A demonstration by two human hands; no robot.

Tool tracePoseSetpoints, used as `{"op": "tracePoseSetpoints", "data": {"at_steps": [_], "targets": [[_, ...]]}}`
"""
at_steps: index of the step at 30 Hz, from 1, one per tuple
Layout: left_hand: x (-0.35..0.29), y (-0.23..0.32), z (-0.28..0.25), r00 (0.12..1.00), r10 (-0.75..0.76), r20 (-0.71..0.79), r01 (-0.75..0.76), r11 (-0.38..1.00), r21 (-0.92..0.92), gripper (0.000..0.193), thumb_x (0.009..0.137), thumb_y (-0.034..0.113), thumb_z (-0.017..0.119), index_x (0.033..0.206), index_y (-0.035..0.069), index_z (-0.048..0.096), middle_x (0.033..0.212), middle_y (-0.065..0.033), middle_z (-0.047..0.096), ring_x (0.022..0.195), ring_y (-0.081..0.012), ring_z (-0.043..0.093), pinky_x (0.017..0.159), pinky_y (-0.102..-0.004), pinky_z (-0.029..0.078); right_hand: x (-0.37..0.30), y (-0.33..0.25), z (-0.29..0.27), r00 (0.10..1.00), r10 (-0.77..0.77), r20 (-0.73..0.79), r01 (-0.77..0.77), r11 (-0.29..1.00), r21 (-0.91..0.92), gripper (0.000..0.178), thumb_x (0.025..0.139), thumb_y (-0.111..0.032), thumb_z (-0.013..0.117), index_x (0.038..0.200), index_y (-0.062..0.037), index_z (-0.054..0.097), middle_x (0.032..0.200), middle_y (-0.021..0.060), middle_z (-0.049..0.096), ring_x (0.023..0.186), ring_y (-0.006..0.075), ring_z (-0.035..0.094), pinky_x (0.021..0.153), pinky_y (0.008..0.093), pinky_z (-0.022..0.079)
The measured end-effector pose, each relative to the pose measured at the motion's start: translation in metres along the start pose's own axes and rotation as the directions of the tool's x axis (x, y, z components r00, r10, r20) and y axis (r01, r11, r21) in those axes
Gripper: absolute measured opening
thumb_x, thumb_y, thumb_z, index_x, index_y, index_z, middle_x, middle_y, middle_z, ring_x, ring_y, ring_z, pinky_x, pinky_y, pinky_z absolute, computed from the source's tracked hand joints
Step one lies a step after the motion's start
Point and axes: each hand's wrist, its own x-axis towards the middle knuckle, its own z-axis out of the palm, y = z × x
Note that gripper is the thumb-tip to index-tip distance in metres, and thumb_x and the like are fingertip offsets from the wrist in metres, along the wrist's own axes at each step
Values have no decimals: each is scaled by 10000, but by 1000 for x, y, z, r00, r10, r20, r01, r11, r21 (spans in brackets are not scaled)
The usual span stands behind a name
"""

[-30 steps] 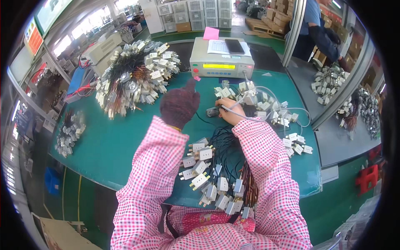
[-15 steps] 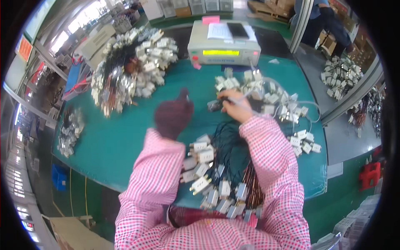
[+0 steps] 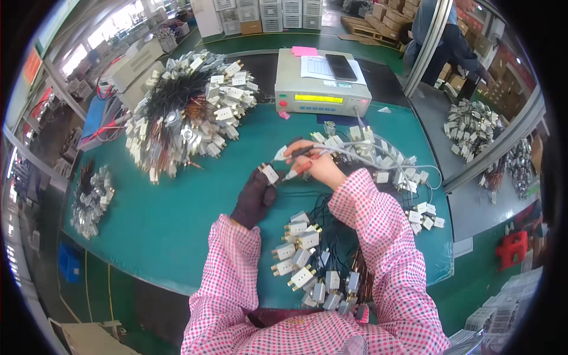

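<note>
My left hand (image 3: pixel 254 198), in a dark glove, grips a small white box-shaped part (image 3: pixel 270 174) with metal pins at its top. Just to its right, my bare right hand (image 3: pixel 319 165) closes around a pair of test probes, one dark (image 3: pixel 302 151) and one red (image 3: pixel 302 168), on grey cables. The probe tips point left toward the part; whether they touch it I cannot tell. Similar white parts with black and brown wires (image 3: pixel 302 257) lie in a bundle below my hands. More white parts (image 3: pixel 384 155) sit beyond and right of my right hand.
A bench tester (image 3: pixel 322 92) with a lit yellow display stands at the back, carrying papers and a phone (image 3: pixel 341 67). A big heap of wired parts (image 3: pixel 189 112) fills the back left. A smaller bundle (image 3: pixel 93 201) lies at the left edge. Grey cables (image 3: pixel 408 139) loop at the right.
My right hand has moved left with the probes, close to my left hand. My left hand, blurred before, now shows the white part clearly. My view has shifted slightly.
</note>
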Motion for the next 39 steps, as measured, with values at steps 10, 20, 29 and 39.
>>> {"op": "tracePoseSetpoints", "data": {"at_steps": [10, 20, 29, 39], "targets": [[4, 6, -8, 982, -166, 87, 172, 983, -61, 538, 923, 446, 510, 1284, 57, 428, 921, -2, 584, 503, -50, 406, 422, -197, 302, 2, 11, 4, 998, 64, -13, -63, 997, 47, 228, 797, 44, 496, 981, -5, 622, 880, 86, 631, 768, 139, 625, 659, 244, 502], [7, 7, -10, 960, -272, 66, 277, 957, -90, 591, 908, 452, 536, 1338, 77, 379, 843, 0, 559, 475, -78, 419, 407, -224, 303, 2, 8, -2, 998, -12, 60, 19, 993, -116, 276, 741, 58, 490, 964, 11, 646, 916, 92, 642, 835, 158, 630, 759, 271, 501], [7, 9, -7, 955, -296, 27, 297, 951, -90, 611, 887, 456, 568, 1339, 92, 378, 822, -22, 556, 476, -102, 439, 417, -245, 327, -1, 8, 2, 999, -3, 37, 6, 997, -79, 248, 748, 56, 486, 936, 13, 642, 904, 88, 631, 795, 160, 634, 711, 266, 500], [9, 13, 0, 949, -316, 18, 315, 941, -126, 582, 910, 410, 550, 1350, 86, 350, 820, -37, 570, 492, -123, 466, 426, -263, 357, -3, 4, -1, 998, 18, 63, -14, 998, -60, 233, 750, 32, 500, 938, 13, 637, 917, 81, 623, 788, 149, 631, 699, 267, 496]]}}
